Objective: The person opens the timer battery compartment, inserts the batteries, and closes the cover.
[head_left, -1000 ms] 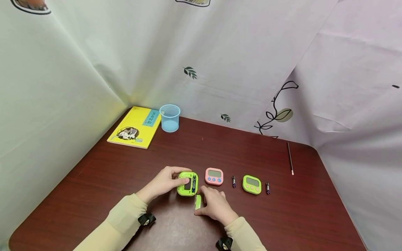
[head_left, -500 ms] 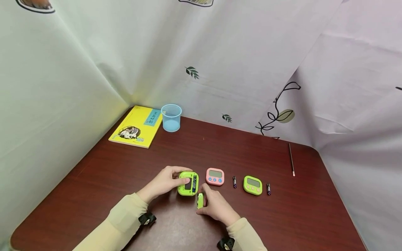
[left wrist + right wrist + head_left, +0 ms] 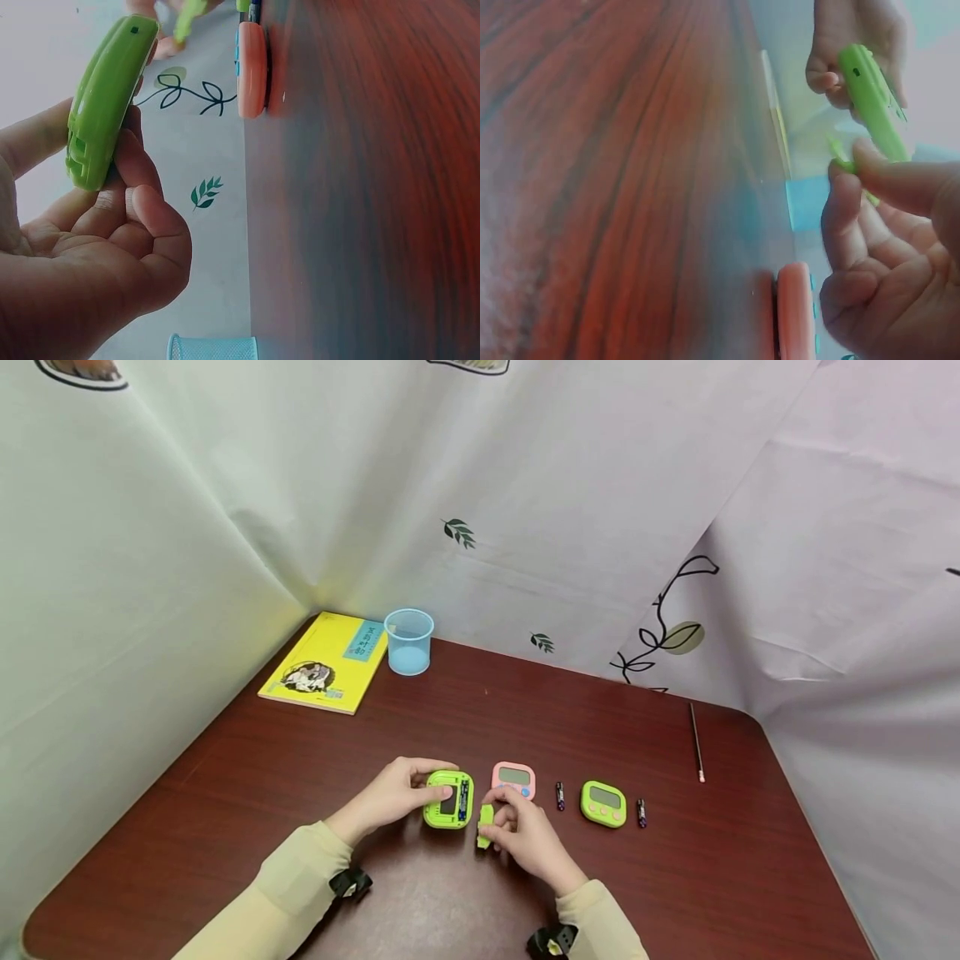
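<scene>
My left hand (image 3: 396, 792) holds a green digital timer (image 3: 437, 813) with its back facing up, thumb lying across the back. In the timer's uncovered battery slot sits a dark AAA battery (image 3: 463, 798). Just to the right, my right hand (image 3: 528, 835) pinches a small green battery cover (image 3: 485, 827) between thumb and fingers, apart from the timer. The left wrist view shows the timer (image 3: 109, 105) edge-on, raised above the table. In the right wrist view, fingers partly hide the cover (image 3: 841, 156).
A pink timer (image 3: 513, 773) lies just behind my right hand. Farther right are a loose battery (image 3: 560, 796), a second green timer (image 3: 603, 803), another battery (image 3: 641, 812) and a pencil (image 3: 697, 742). A yellow book (image 3: 322, 664) and blue mesh cup (image 3: 408, 652) stand at the back left.
My right hand has moved slightly right and away from me, turning the battery cover in its fingers; it now overlaps the pink timer. The left hand and its timer have stayed nearly still.
</scene>
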The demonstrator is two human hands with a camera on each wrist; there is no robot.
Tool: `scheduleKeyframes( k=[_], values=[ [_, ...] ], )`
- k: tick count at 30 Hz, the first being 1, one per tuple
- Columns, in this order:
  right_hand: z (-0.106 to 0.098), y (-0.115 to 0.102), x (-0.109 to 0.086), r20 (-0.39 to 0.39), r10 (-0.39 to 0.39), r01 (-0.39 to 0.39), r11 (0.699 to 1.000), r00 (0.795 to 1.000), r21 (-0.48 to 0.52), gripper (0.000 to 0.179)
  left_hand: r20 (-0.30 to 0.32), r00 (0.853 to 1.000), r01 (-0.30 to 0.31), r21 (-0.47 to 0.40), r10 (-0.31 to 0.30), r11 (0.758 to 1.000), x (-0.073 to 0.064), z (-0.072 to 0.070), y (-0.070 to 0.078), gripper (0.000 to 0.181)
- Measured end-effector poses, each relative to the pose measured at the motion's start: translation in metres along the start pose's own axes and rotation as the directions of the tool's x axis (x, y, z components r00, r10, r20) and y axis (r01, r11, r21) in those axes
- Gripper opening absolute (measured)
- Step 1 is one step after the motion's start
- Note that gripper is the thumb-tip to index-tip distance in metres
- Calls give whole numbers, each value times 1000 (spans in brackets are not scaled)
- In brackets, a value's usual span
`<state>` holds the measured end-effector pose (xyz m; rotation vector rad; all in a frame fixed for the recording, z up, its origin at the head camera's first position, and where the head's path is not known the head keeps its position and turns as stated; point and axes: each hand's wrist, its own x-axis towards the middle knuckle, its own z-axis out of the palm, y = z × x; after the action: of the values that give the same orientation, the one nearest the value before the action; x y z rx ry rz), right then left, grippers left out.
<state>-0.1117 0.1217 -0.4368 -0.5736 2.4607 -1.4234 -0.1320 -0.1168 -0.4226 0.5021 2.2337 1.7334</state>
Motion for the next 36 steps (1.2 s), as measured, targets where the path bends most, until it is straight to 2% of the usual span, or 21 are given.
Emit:
scheduleKeyframes(
  k=[5,10,14,20,29,36],
  values=[
    [0,-2,1,-77,-68,74,994,995,77,27,0,1000,-1,12,1,1000,0,0,0,42],
    [0,-7,0,-160,-93,121,977,983,174,26,10,1000,4,13,-4,1000,1,2,1,41],
    [0,-20,-2,-200,-102,141,971,974,191,22,18,1000,8,4,-8,1000,1,4,2,42],
    [-1,-42,-5,-235,-88,129,978,968,164,19,31,999,-10,11,10,1000,1,6,4,42],
    [9,-17,5,-279,-71,120,980,958,162,28,45,999,-13,31,12,999,-1,6,6,42],
    [11,-16,6,-305,-59,112,981,951,160,24,41,999,-25,55,23,998,-1,8,8,41]
  ],
)
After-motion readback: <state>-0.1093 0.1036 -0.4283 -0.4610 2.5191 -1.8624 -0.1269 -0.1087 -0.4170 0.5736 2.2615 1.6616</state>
